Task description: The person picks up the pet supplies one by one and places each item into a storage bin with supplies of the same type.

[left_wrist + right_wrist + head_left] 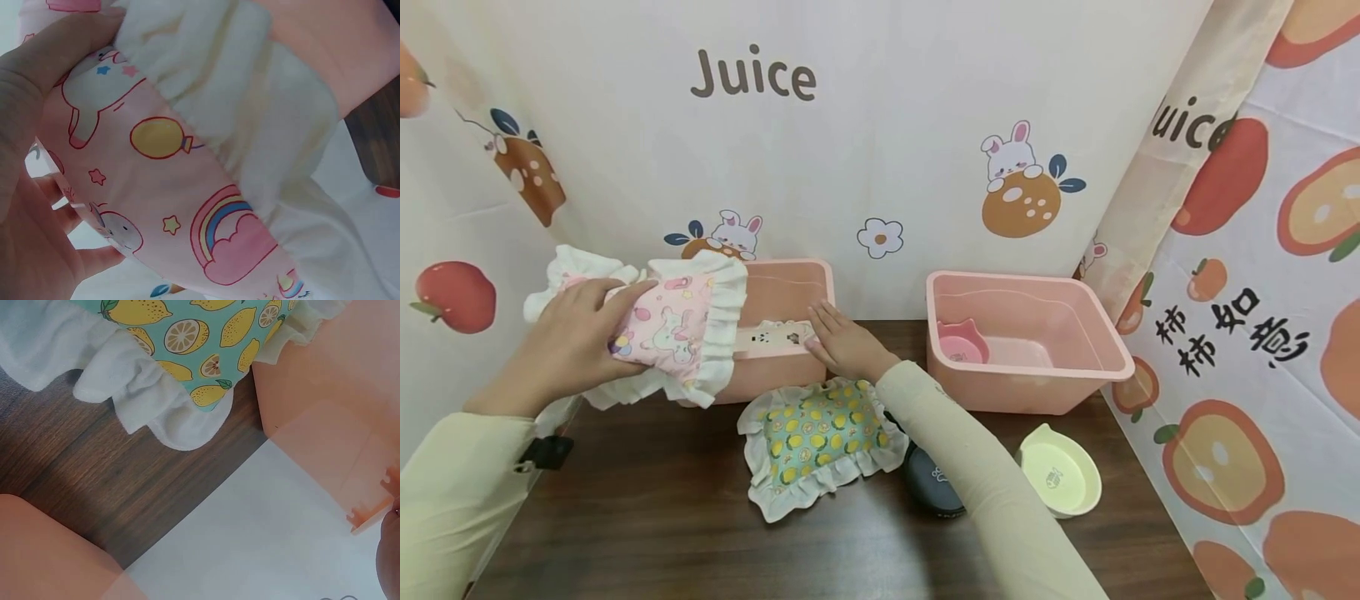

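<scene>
One pink, white-ruffled fabric cushion [677,333] is gripped by the curled fingers of the left hand [576,333], before a pink rectangular plastic bin [786,375]. The right hand [850,346], fingers straight, is at that bin's right rim, near a teal lemon-print cushion [823,433] on the table [647,508].

The left hand [578,340] grips; the right hand [850,345] is outstretched.

There were two pink rectangular bins [782,372] [1007,392], three white-ruffled printed cushions [670,337] [820,433] [772,337] and three round pink, black and pale-yellow bowls [961,343] [928,485] [1063,477].
</scene>
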`<state>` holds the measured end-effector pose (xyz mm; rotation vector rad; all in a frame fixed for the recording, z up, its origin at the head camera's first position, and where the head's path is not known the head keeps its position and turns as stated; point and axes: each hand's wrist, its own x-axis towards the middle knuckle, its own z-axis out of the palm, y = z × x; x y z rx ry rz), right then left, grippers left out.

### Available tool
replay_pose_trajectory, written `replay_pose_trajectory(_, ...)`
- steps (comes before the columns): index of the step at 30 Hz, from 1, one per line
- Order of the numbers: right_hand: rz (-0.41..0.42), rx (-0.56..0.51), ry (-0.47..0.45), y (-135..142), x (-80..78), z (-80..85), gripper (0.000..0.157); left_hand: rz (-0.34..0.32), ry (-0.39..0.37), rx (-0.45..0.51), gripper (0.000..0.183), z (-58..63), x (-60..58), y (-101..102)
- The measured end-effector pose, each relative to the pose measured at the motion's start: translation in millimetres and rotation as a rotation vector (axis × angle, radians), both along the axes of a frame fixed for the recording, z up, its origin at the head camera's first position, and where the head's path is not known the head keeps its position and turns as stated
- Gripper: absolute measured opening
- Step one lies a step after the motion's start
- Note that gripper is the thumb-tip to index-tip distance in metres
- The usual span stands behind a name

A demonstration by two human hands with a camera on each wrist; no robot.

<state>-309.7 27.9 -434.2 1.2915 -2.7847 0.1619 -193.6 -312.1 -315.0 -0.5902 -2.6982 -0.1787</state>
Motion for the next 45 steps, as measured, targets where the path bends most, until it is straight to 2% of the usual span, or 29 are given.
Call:
replay_pose_trajectory(5, -0.001, 0.001, -0.012, 0.1, -0.4, 0.7, 0.062, 0.026, -0.033, -0.001, 0.11, 6.3, -16.4, 4.2)
replay_pose_trajectory(11, 0.005, 0.003, -0.021, -0.1, -2.3, -1.7, 0.063, 0.028, -0.044, 0.008, 0.109, 11.0, -35.3, 14.2)
replay_pose_trajectory(17, 0.013, -0.017, -0.038, 0.8, -2.3, -1.9, 0.064, 0.034, -0.061, 0.022, 0.106, 9.6, -51.1, 30.1)
replay_pose_trajectory(20, 0.017, -0.017, -0.028, 1.3, -1.7, -1.6, 0.064, 0.037, -0.046, 0.03, 0.104, 6.3, -58.5, 37.9)
replay_pose_trajectory(32, 0.003, -0.007, -0.026, 2.2, -1.6, -3.1, 0.064, 0.115, -0.128, 0.052, 0.1, -13.8, -87.1, 56.4)
replay_pose_trajectory(41, 0.003, 0.009, -0.025, 2.0, -2.5, -1.9, 0.064, 0.153, -0.15, 0.061, 0.103, -41.7, -101.9, 62.8)
replay_pose_trajectory(45, 0.001, 0.006, -0.024, 1.0, -2.8, -2.2, 0.063, 0.179, -0.185, 0.065, 0.104, -55.7, -106.3, 66.5)
